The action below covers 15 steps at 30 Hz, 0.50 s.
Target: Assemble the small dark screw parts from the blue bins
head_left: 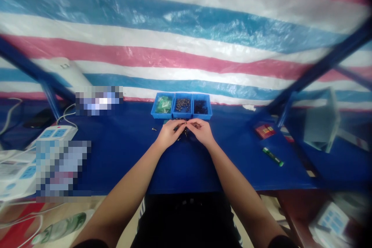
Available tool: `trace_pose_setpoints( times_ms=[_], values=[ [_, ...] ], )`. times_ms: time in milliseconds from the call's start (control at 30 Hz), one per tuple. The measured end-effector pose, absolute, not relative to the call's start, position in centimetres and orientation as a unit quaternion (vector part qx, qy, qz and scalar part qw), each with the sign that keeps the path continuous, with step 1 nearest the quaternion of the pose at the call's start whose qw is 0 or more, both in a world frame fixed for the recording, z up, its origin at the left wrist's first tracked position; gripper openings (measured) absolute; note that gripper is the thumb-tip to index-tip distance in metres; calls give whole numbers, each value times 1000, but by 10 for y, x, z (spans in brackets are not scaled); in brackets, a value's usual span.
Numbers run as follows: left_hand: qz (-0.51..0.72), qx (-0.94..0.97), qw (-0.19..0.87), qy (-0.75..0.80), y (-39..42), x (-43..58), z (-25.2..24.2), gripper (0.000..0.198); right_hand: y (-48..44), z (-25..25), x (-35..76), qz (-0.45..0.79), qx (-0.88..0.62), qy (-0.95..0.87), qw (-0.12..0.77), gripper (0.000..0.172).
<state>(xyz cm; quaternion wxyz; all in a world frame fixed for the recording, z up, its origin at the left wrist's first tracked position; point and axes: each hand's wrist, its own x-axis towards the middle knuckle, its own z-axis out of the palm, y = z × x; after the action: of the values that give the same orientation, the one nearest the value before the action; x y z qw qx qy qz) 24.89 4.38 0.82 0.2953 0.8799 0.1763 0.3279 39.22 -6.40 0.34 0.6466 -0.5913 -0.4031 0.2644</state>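
The left hand (168, 133) and the right hand (201, 131) are nearly closed, fingertips together pinching a small part (185, 123). It is over the tabletop (186, 170), near three blue trays (162, 116).

L grip (169, 132), R grip (202, 131) prob. pinched

Striped tarp (180, 56), white power strip (54, 133), red box (264, 131), green tube (272, 156)
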Motion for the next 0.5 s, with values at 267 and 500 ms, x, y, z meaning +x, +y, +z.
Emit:
trace_pose_setpoints(
  times_ms=[267,500],
  values=[
    [333,877,288,195,45,248,5,26,-66,6,387,281,-582,-414,641,27],
    [345,880,271,182,46,249,7,23,-66,6,385,257,-605,-406,635,31]
  ],
)
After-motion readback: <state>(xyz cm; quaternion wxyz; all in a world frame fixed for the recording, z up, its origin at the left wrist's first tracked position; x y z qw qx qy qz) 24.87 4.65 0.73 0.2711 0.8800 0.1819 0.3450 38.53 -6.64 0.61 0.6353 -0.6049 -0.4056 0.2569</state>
